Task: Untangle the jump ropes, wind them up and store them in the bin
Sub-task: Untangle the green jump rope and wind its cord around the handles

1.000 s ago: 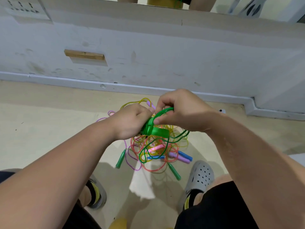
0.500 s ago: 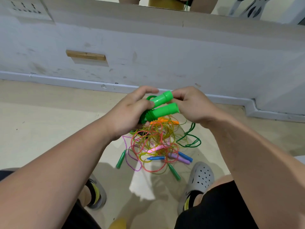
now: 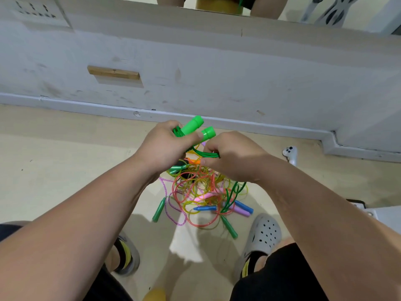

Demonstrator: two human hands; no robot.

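Left hand: fingers closed around two bright green plastic jump-rope handles, their ends pointing up toward the far wall. Right hand: fingers pinched shut on the green cord just beside those handles. Beneath both hands, a tangled heap of coloured jump ropes lies on the beige floor. Scuffed white wall beyond.
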